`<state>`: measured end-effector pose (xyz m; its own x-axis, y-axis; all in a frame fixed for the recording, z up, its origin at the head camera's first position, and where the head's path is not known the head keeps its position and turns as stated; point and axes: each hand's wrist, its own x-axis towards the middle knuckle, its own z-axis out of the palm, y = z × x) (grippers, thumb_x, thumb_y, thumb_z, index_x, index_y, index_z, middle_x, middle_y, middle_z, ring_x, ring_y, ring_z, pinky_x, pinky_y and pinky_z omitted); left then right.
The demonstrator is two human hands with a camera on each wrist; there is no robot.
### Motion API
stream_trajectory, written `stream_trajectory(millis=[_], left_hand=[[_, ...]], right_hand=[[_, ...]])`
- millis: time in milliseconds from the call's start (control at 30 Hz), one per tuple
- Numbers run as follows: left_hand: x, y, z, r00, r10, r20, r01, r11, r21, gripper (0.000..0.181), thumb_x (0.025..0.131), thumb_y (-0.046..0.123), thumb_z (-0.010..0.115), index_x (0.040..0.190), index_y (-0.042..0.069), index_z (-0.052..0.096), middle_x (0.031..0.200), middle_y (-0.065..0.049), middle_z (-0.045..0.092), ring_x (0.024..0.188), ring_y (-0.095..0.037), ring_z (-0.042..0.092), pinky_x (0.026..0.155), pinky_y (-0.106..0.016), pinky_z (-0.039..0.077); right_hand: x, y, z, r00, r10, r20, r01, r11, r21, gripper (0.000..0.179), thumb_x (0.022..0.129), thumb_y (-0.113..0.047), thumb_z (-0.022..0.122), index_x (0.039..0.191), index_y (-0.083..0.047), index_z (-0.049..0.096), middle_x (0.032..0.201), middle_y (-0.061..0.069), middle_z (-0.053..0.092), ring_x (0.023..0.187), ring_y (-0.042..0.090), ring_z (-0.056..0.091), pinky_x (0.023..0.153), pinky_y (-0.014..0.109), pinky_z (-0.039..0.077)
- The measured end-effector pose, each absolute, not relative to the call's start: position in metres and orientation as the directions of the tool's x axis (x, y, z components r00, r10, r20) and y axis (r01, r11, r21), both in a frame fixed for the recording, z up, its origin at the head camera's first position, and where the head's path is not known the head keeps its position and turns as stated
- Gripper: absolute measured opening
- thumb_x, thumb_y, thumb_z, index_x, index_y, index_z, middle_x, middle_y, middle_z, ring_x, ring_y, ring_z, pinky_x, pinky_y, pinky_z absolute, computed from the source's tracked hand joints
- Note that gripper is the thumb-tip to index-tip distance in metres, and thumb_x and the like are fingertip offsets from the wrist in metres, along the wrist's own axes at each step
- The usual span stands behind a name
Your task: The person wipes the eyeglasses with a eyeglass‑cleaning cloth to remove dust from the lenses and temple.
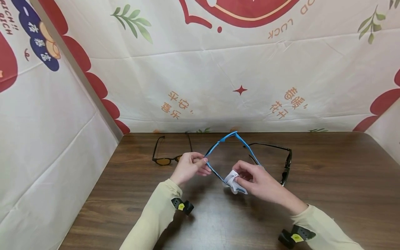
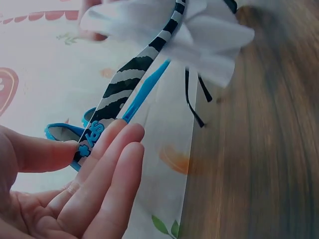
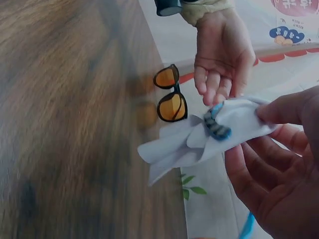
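My left hand pinches a pair of blue-framed glasses between thumb and fingers, holding it above the table. In the left wrist view, the pinched temple arm has black and white zebra stripes and raised blue lettering near the thumb. A white cloth is wrapped around the far part of that arm. My right hand grips the cloth between thumb and fingers. From the right wrist view, the cloth folds around the striped arm, its loose corners hanging out; the palm hides part of it.
On the brown wooden table, black-framed glasses with orange lenses lie at the back left, just behind my left hand. Black glasses lie to the right, partly behind my right hand. A printed white sheet hangs at the table's back edge.
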<state>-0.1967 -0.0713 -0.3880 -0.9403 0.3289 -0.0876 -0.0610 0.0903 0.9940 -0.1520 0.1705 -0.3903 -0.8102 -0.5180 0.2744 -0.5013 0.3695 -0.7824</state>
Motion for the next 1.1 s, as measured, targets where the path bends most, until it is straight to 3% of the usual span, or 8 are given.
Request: stream_trajectory(millis=[367,600,833,1100], left_hand=[[-0.206,-0.082,-0.386,-0.96,0.266,-0.084,-0.07,0.062,0.996,0.016,0.096,-0.001,0.053,0.106,-0.013,0.056,0.081,-0.026,0.068,0.067,-0.024,0.07,0.071,-0.043,0.056],[-0.208,-0.081,-0.389,-0.962,0.267,-0.059,-0.046,0.055,0.997,0.016,0.096,-0.001,0.053,0.106,-0.013,0.055,0.082,-0.027,0.067,0.071,-0.03,0.07,0.07,-0.042,0.057],[-0.207,-0.081,-0.388,-0.969,0.242,-0.059,-0.045,0.06,0.997,0.015,0.096,0.0,0.053,0.104,-0.012,0.058,0.081,-0.025,0.068,0.071,-0.028,0.07,0.073,-0.046,0.055],[-0.204,-0.08,-0.386,-0.962,0.268,-0.043,-0.035,0.036,0.999,0.016,0.096,0.001,0.053,0.104,-0.012,0.056,0.081,-0.025,0.068,0.071,-0.028,0.07,0.073,-0.046,0.055]], right_hand=[[-0.15,0.193,-0.368,-0.785,-0.532,0.317,-0.53,0.313,-0.788,0.015,0.091,0.004,0.06,0.101,-0.008,0.059,0.089,0.001,0.063,0.076,0.015,0.063,0.062,0.028,0.053],[-0.148,0.192,-0.363,-0.748,-0.571,0.338,-0.546,0.24,-0.803,0.019,0.091,0.006,0.059,0.103,-0.008,0.06,0.092,0.001,0.063,0.079,0.016,0.063,0.067,0.028,0.053],[-0.144,0.189,-0.356,-0.703,-0.578,0.415,-0.594,0.155,-0.789,0.027,0.088,0.011,0.059,0.105,-0.011,0.059,0.089,0.002,0.062,0.074,0.017,0.061,0.058,0.028,0.051],[-0.15,0.181,-0.366,-0.741,-0.541,0.398,-0.614,0.305,-0.728,0.02,0.088,0.007,0.063,0.099,-0.01,0.059,0.086,-0.004,0.061,0.071,0.011,0.06,0.06,0.027,0.053]])
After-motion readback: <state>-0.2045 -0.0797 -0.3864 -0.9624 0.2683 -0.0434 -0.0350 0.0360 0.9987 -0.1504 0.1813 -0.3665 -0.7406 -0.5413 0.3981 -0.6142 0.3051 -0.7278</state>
